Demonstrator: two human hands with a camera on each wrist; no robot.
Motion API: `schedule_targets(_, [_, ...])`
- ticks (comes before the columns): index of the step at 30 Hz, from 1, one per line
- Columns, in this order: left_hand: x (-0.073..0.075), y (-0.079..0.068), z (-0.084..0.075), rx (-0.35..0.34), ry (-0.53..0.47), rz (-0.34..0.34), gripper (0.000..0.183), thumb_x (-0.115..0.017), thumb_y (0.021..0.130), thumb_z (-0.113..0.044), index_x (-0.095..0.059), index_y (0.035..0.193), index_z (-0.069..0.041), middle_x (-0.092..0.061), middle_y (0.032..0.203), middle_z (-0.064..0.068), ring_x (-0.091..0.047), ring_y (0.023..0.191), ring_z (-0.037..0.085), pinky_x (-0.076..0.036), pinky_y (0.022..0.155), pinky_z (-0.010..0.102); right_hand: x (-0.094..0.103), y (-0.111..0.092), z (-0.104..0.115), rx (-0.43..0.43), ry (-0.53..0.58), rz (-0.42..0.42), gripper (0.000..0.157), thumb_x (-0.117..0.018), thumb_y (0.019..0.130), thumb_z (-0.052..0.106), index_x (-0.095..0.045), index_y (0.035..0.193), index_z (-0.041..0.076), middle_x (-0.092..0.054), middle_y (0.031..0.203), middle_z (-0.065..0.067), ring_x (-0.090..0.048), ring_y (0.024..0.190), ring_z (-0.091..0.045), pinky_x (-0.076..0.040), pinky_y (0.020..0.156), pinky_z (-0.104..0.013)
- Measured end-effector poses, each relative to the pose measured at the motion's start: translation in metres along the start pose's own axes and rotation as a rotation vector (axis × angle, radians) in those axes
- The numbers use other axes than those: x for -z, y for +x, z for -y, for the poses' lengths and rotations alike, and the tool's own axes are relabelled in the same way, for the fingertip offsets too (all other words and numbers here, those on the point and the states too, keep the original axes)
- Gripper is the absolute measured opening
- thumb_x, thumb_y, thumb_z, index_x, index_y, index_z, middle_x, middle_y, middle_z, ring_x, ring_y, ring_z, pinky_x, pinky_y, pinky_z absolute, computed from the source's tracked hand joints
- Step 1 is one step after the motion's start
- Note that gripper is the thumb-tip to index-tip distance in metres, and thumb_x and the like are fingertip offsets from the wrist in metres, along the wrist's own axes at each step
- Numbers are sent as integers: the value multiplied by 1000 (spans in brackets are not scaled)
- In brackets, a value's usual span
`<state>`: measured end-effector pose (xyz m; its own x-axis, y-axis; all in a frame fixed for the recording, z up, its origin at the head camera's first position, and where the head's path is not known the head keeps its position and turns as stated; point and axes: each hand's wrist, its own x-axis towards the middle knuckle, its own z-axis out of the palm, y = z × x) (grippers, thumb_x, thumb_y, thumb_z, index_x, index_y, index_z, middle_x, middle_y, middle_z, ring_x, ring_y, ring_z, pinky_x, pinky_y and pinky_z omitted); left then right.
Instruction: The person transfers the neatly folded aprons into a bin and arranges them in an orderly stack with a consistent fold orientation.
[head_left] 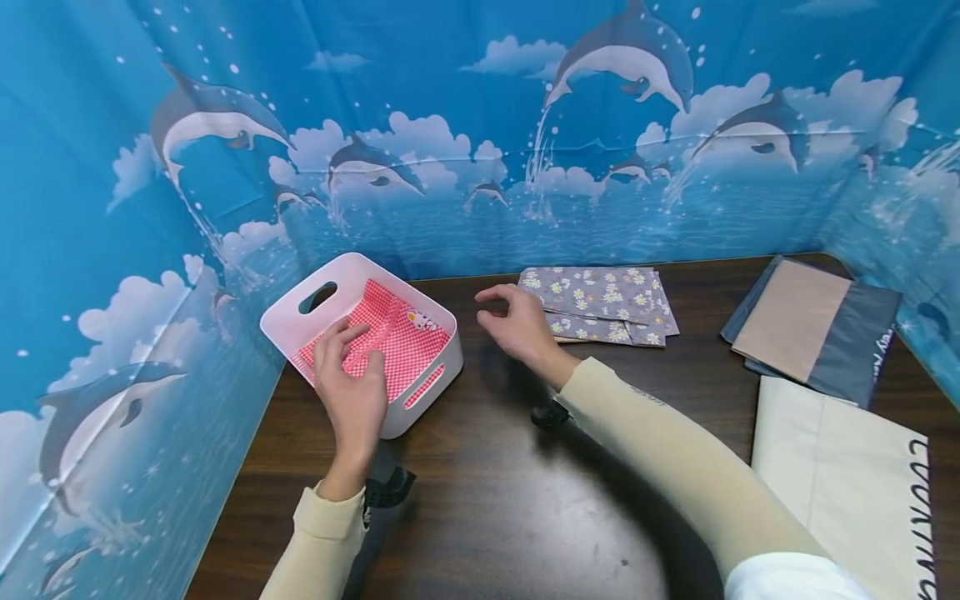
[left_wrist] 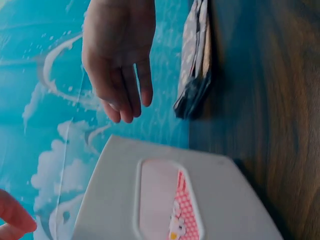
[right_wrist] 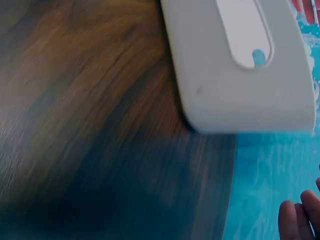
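A white plastic basket (head_left: 444,379) with slotted handles stands at the left of the table. Inside it lies a folded red-and-white gingham cloth (head_left: 408,342) with a small white cartoon figure. Over the basket's near side hovers my left hand (head_left: 351,400), fingers loosely bent and holding nothing. Between the basket and a folded grey daisy-print cloth stack (head_left: 600,300) is my right hand (head_left: 517,325), its thumb and fingers apart with nothing between them. The left wrist view shows the right hand (left_wrist: 120,60) beyond the basket's handle side (left_wrist: 215,175).
At the right lie folded dark-grey and tan pieces (head_left: 813,321). Nearer me is a folded cream piece (head_left: 817,467) with black lettering. A blue dolphin-print curtain (head_left: 450,125) borders the dark wooden table (head_left: 480,500) at the back and sides.
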<state>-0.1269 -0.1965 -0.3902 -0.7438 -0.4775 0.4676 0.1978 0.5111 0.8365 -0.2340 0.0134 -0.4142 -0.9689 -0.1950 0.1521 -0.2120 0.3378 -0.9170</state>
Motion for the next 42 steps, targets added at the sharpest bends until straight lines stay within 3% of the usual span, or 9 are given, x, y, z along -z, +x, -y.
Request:
schedule_targets(4, [-9,-5,-4,-21,34,108,32,-67,93,2,-73,125,3,-56,150,22,-47,144,36,-37,118,61,12,0,-11,-14,-82,-11,31,-68,98,10,-76,128,7,-72,135,-14,-69,111,-31,-56,101,-47])
schedule_targets(7, [-16,-8,-7,-73,76,201,33,-70,92,0,-74,125,2,-58,150,22,-49,144,39,-36,119,64,21,-1,-18,-26,-148,-2,34,-67,97,11,-74,130,6,-71,137,-16,-65,110,-33,-53,101,-49])
schedule_targets(14, [-33,-12,-11,-260,219,493,38,-78,91,-13,-74,128,-3,-59,154,19,-51,145,41,-38,120,64,41,0,-36,4,-363,-16,37,-68,94,15,-75,130,5,-70,140,-16,-59,137,-38,-47,116,-50])
schedule_targets(21, [-47,-13,-12,-452,318,692,37,-78,96,-22,-74,130,-6,-59,158,15,-47,153,39,-35,123,65,65,-3,-48,7,-578,-76,35,-72,95,22,-76,126,5,-72,133,-18,-61,131,-41,-50,109,-55])
schedule_targets(24, [-51,-13,-12,-492,332,733,37,-78,97,-24,-75,129,-7,-60,158,14,-46,155,38,-34,125,66,78,-5,-54,1,-636,-97,36,-72,95,23,-75,125,3,-71,134,-20,-61,130,-43,-49,108,-57])
schedule_targets(32, [-53,-14,-1,-483,368,837,36,-79,95,-28,-77,127,-11,-57,161,11,-37,162,32,-26,130,65,112,-10,-67,-43,-764,-103,46,-70,97,27,-69,132,-2,-65,138,-27,-55,132,-48,-45,108,-64])
schedule_targets(42, [-56,-17,3,-497,387,826,33,-79,96,-29,-78,124,-12,-58,161,8,-38,161,31,-25,131,63,146,-22,-91,-275,-808,-46,63,-61,102,36,-56,147,-8,-51,146,-36,-43,136,-54,-37,112,-72])
